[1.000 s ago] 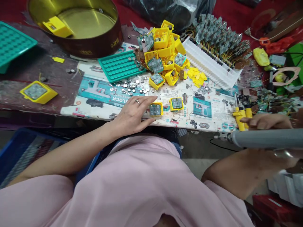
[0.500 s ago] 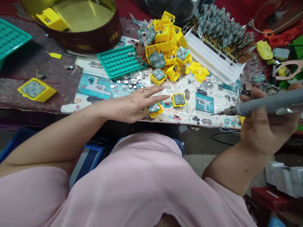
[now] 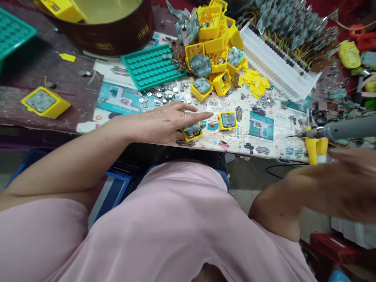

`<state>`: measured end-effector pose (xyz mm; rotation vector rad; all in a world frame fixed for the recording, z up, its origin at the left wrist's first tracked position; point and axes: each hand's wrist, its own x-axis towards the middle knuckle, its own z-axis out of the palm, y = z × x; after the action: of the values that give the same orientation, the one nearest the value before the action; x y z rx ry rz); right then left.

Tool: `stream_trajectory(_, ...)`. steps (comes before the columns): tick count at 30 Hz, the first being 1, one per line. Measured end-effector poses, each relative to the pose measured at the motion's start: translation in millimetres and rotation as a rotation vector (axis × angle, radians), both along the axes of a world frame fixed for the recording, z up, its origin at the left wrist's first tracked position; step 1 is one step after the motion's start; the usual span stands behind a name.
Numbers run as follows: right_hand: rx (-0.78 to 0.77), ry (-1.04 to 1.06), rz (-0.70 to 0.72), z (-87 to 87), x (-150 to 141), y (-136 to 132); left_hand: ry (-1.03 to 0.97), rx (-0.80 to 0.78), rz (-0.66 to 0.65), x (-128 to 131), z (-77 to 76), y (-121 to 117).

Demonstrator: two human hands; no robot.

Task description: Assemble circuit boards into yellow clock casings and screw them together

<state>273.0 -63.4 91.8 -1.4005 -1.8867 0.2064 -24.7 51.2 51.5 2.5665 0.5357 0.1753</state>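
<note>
My left hand (image 3: pixel 176 121) reaches over the printed sheet with its fingers stretched out. Beneath its fingers is a small yellow box (image 3: pixel 192 131) with a grey-green circuit board in it, partly covered. Just beyond the index fingertip sits another yellow box (image 3: pixel 227 121) with a board. At the right, my right hand (image 3: pixel 346 182) is smeared by motion and its fingers are unclear. It is below a grey electric screwdriver (image 3: pixel 349 130) with a thin bit, seemingly apart from it. A yellow-handled tool (image 3: pixel 311 150) stands by the screwdriver's tip.
A teal tray (image 3: pixel 152 66) and loose button cells (image 3: pixel 164 94) lie behind my left hand. Yellow boxes are heaped (image 3: pixel 211 43) beside a white rack (image 3: pixel 282 70) of wired boards. A round tin (image 3: pixel 111 35) stands at the back left; a lone yellow box (image 3: pixel 45 102) is below it.
My right hand gripped the electric screwdriver before; now it is lower and apart from it. My left hand stays over the near yellow box, with its fingers slightly lowered. The view has shifted a little.
</note>
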Motion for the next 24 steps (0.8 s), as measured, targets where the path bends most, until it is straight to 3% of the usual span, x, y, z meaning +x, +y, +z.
stream_trajectory(3,0.053,-0.033,0.218,-17.1,-22.5,8.2,-0.137,0.021,0.133,-4.4,-1.2,-16.1)
stream_trajectory(6,-0.073,-0.110,0.424,-27.5,-39.3,36.2,-0.233,0.143,0.473,0.9,-17.0,-48.2)
stream_trajectory(9,-0.219,-0.168,0.512,-29.5,-51.9,66.9,-0.245,0.196,0.666,9.9,-35.6,-66.9)
stream_trajectory(11,-0.302,-0.186,0.614,-28.5,-57.4,80.9,-0.268,0.165,0.679,12.4,-42.8,-66.7)
stream_trajectory(14,-0.355,-0.190,0.699,-26.9,-60.7,87.7,-0.341,0.110,0.580,7.6,-46.3,-57.6)
stream_trajectory(19,-0.222,-0.154,0.554,-28.4,-60.6,71.2,-0.433,0.136,0.495,-2.0,-50.0,-51.7)
stream_trajectory(24,-0.199,-0.194,0.467,-31.2,-61.7,54.6,-0.425,0.187,0.427,0.4,-53.2,-52.6)
